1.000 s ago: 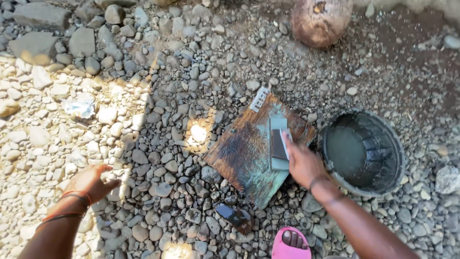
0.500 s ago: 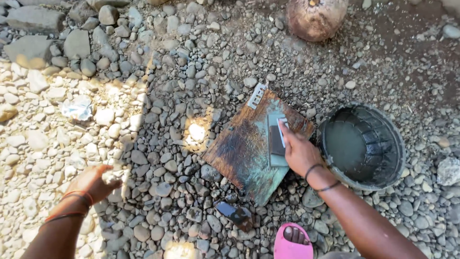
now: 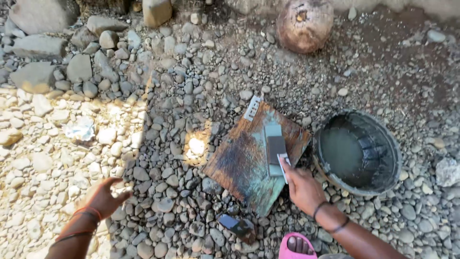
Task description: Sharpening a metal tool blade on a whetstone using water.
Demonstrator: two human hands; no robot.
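Right hand [image 3: 303,188] low on a wet board [image 3: 249,160], fingertips pressed on the near end of a grey stone [image 3: 275,148] lying lengthwise there, touching rather than gripping. Left hand [image 3: 103,196] spread loose above the gravel [image 3: 191,81], holding nothing. Board flat on the pebbles, stained dark and greenish, a small white strip [image 3: 252,108] at its far corner. Just right of it, a black basin [image 3: 357,152] of murky water. Beyond, a brown coconut [image 3: 304,25] on bare earth. Larger rocks [image 3: 38,48] far left; sun patches on pale stones. Near the board's low corner a dark flat object [image 3: 233,224]; pink sandal [image 3: 298,247] at the bottom edge.
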